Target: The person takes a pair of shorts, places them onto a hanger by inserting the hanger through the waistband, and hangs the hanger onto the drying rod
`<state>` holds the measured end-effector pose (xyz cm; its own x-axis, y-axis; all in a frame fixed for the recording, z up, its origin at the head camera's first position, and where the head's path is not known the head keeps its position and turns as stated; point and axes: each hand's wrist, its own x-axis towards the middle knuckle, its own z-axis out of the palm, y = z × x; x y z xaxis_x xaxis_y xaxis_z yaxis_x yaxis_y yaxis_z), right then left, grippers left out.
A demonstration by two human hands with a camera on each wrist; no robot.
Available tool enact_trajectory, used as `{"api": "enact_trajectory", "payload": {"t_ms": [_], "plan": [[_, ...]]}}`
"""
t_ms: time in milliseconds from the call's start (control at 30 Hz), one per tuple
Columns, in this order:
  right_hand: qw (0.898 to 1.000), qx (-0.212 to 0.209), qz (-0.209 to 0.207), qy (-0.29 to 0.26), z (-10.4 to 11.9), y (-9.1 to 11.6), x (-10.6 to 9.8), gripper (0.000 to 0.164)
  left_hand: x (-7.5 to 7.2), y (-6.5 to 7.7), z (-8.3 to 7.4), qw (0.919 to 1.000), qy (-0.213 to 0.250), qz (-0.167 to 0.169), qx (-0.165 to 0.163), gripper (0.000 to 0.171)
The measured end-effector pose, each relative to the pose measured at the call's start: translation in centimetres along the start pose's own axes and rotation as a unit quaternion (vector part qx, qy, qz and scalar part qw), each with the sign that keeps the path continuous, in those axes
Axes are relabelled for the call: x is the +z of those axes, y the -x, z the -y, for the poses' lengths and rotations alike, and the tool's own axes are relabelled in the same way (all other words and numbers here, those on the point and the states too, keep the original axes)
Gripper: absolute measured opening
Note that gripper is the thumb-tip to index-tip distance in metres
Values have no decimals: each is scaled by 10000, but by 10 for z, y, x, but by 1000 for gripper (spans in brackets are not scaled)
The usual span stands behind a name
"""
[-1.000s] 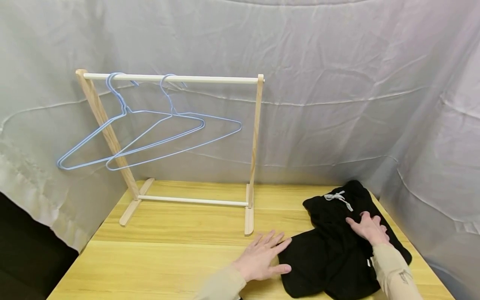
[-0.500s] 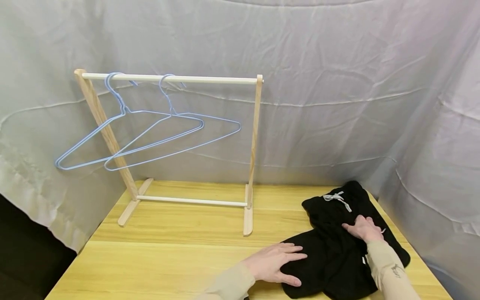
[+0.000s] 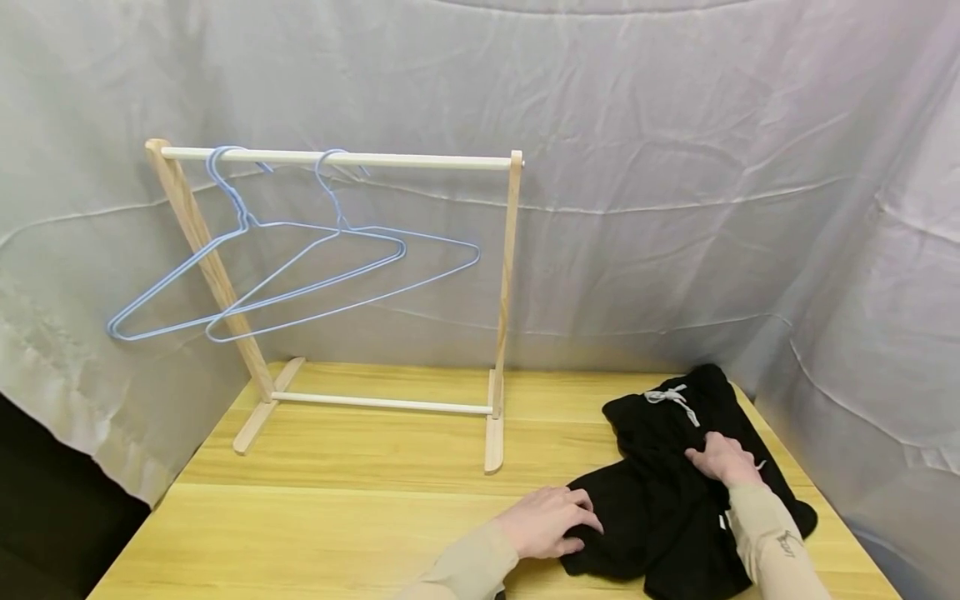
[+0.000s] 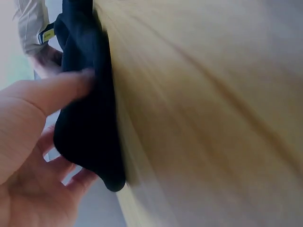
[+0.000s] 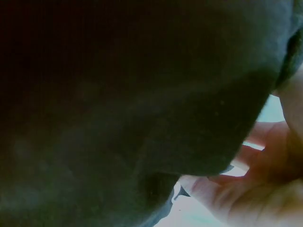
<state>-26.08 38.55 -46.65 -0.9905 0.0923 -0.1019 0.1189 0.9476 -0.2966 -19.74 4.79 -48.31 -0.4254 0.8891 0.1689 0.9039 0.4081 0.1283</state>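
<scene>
A pair of black drawstring shorts (image 3: 678, 500) lies rumpled at the table's right side, its pale drawstring tied in a bow near the far end. My left hand (image 3: 550, 522) grips the near left leg end; in the left wrist view the black cloth (image 4: 87, 127) sits between thumb and fingers. Farther right, my right hand (image 3: 723, 458) has its fingers curled into the middle of the shorts, gathering a fold. Dark cloth (image 5: 118, 118) fills most of the right wrist view, with the thumb and fingers of that hand at its edge.
Toward the back left stands a wooden rack (image 3: 507, 283) with a white top rail (image 3: 420, 160). Several blue wire hangers (image 3: 300, 292) hang from it. Grey curtains (image 3: 637, 167) enclose the wooden table (image 3: 337, 533) behind and at the sides.
My left hand has moved right onto the leg of the shorts, its spread fingers curling round the edge and drawing it in slightly. The right hand's fingers have curled into the cloth.
</scene>
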Motion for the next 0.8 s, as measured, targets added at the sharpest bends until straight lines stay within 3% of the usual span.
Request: {"api": "enact_trajectory", "payload": {"t_ms": [233, 333, 467, 633, 800], "plan": [[9995, 154, -184, -216, 4, 2, 4, 67, 0, 0, -5, 9994, -171, -178, -223, 30], [9981, 198, -316, -489, 6, 4, 6, 54, -2, 2, -5, 9983, -261, -282, -431, 25], [9922, -71, -916, -845, 12, 5, 6, 39, -8, 7, 3, 9932, -72, -891, -741, 19], [9698, -621, -1806, -1516, 31, 8, -3, 35, -25, 19, 14, 9745, 417, -1891, -1136, 14], [9529, -566, -2093, -2119, 58, 15, -16, 21, -49, 34, 24, 9509, 790, -2635, -1417, 16]]}}
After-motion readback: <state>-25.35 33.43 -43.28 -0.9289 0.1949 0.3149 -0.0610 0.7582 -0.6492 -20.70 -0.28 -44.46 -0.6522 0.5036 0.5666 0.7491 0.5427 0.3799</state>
